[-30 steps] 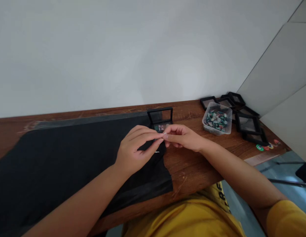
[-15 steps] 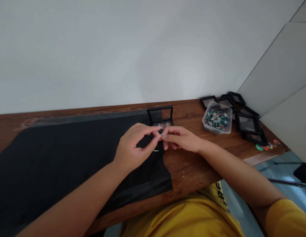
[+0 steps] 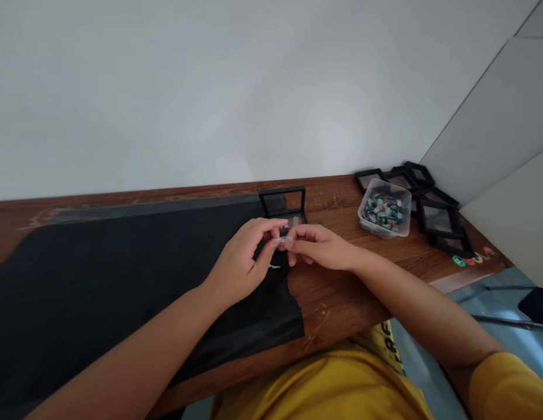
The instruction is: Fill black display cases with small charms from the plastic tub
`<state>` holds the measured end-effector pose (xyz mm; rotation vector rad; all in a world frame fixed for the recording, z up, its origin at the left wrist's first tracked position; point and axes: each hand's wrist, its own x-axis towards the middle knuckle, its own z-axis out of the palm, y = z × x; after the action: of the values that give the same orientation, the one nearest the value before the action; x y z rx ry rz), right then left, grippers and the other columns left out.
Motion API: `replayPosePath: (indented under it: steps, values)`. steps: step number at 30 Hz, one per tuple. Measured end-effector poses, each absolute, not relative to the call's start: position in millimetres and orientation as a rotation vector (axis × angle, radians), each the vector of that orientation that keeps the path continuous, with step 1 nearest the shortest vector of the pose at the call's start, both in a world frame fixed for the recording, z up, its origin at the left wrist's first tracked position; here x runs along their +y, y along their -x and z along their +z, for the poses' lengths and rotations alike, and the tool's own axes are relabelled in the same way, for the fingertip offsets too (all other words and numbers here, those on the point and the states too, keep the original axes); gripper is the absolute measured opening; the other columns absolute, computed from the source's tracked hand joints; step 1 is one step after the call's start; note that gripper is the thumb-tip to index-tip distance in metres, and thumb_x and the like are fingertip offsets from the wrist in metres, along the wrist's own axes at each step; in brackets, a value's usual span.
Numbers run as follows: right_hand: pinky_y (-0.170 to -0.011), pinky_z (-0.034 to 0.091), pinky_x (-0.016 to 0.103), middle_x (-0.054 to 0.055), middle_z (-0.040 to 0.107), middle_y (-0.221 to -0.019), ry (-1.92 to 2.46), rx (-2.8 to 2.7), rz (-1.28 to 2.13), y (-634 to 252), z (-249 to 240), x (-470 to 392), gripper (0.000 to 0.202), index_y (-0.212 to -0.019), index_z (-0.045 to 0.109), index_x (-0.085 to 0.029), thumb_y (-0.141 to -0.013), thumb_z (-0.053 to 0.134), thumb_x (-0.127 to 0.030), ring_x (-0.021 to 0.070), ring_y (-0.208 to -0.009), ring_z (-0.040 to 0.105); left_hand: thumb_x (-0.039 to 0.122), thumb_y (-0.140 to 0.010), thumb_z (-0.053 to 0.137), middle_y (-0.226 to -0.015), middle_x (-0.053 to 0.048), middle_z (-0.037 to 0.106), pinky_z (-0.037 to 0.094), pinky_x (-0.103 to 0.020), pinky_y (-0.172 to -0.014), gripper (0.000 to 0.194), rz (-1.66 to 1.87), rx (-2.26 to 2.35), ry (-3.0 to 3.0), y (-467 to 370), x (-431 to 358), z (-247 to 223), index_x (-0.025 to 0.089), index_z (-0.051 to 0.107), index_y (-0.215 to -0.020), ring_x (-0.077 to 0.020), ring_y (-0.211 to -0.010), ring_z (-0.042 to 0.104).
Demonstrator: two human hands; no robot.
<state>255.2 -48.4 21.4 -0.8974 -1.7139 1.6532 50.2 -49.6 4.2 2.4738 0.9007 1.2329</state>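
My left hand (image 3: 247, 256) and my right hand (image 3: 321, 246) meet over the right end of the black cloth (image 3: 122, 274). Between their fingertips is a small clear, whitish piece (image 3: 285, 240), pinched from both sides; its exact shape is too small to tell. Just behind the fingers an open black frame case (image 3: 282, 201) stands with its lid upright, and its lower half is partly hidden by my hands. A small pale strip (image 3: 274, 266) lies on the cloth below my fingertips.
A clear plastic tub (image 3: 385, 209) full of green, red and clear small pieces sits on the wooden table (image 3: 332, 297) to the right. Several black frames (image 3: 438, 218) are piled beyond it. Small coloured round pieces (image 3: 459, 261) lie near the right edge. A wall rises behind.
The small piece between my fingers has turned and shows more of its clear surface. My left fingers have shifted slightly. The view has moved a little.
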Motion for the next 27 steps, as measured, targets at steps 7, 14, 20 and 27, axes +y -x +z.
replayPosePath:
  steps: [7,14,20,27]
  values:
    - [-0.051,0.037,0.020,-0.004,0.066,-0.071,0.848,-1.737,1.624,-257.4,19.4,-47.5,0.034,-0.088,0.060,-0.018,-0.095,0.067,-0.051,0.0065,-0.053,0.047,0.021,-0.100,0.061,-0.098,-0.002,0.072,0.058,-0.031,-0.084,0.014,1.300,0.884,-2.337,-49.9,-49.6,5.2,0.022,0.069,-0.110,-0.0167,-0.090,0.069]
    - [-0.052,0.040,0.018,-0.005,0.066,-0.072,0.852,-1.720,1.642,-257.8,15.7,-45.5,0.019,-0.098,0.063,-0.018,-0.100,0.063,-0.037,0.0062,-0.056,0.050,0.018,-0.094,0.070,-0.087,0.000,0.076,0.060,-0.029,-0.074,0.008,1.443,0.802,-2.320,-49.3,-49.2,11.6,0.023,0.076,-0.094,-0.0149,-0.078,0.071]
    - [-0.052,0.040,0.018,-0.003,0.067,-0.076,0.784,-1.664,1.772,-259.7,22.0,-47.0,0.014,-0.095,0.065,-0.018,-0.098,0.065,-0.031,0.0068,-0.061,0.051,0.021,-0.094,0.072,-0.090,-0.002,0.076,0.061,-0.031,-0.075,0.006,1.446,0.765,-2.353,-47.7,-50.3,10.9,0.024,0.076,-0.091,-0.0159,-0.081,0.071]
    - [-0.052,0.035,0.019,-0.003,0.066,-0.076,0.735,-1.659,1.924,-261.1,23.1,-47.3,0.009,-0.095,0.064,-0.016,-0.099,0.057,-0.020,0.0057,-0.054,0.046,0.032,-0.096,0.073,-0.086,-0.001,0.074,0.061,-0.032,-0.071,0.013,1.416,0.728,-2.400,-48.0,-49.8,12.2,0.027,0.076,-0.084,-0.0156,-0.076,0.070]
